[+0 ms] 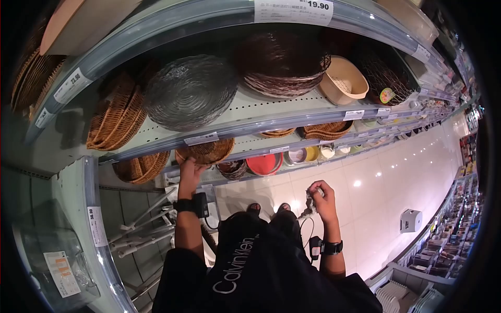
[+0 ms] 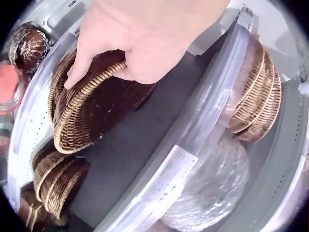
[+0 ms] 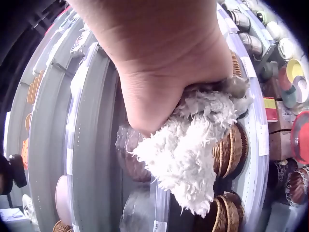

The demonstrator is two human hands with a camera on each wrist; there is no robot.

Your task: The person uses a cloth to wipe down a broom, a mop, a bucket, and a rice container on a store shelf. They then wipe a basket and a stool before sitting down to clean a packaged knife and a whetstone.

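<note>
My left hand (image 1: 190, 173) grips the rim of a brown wicker basket (image 1: 213, 152) on the lower shelf. In the left wrist view, the thumb and fingers straddle the braided rim of this basket (image 2: 77, 108), which stands tilted with its dark inside showing. A second basket edge shows just behind it. Out over the aisle, my right hand (image 1: 324, 201) holds a shaggy white and grey cloth (image 1: 309, 204) in curled fingers. Seen from the right wrist, the fluffy cloth (image 3: 186, 150) hangs below the hand, and most of the fingertips are hidden.
Above sits a shelf with a grey woven tray (image 1: 190, 93), dark woven trays (image 1: 282, 65) and a cream colander (image 1: 342, 83). More wicker baskets (image 1: 141, 168) lie at the left. A red basin (image 1: 264, 163) is further along. White metal legs (image 1: 148, 219) stand near the body; a white stool (image 1: 411, 221) is on the floor.
</note>
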